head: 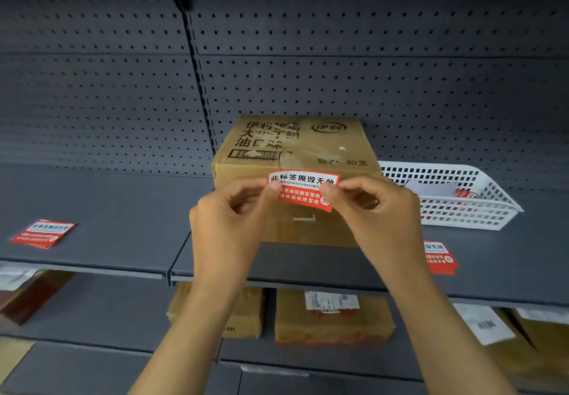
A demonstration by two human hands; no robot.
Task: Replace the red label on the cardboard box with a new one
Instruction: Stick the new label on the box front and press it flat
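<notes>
Head view, left to right: spare red printed sticker sheet (pixel 43 233) near dark grey metal shelf (pixel 123 210) front-left edge; left hand (pixel 228 216) and right hand (pixel 372 207) pinching opposite ends of red rectangular label (pixel 304 190), stretched before brown cardboard box (pixel 295 148) front face; white slotted plastic basket (pixel 480 210) rightward. Apparently mid-task: whether sticking or peeling, unclear.

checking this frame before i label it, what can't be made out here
- Head view: whether the red label touches the cardboard box; left hand and right hand cover its ends.
- White basket contents: blurred, behind mesh.
- Label stack print: blurred.
</notes>
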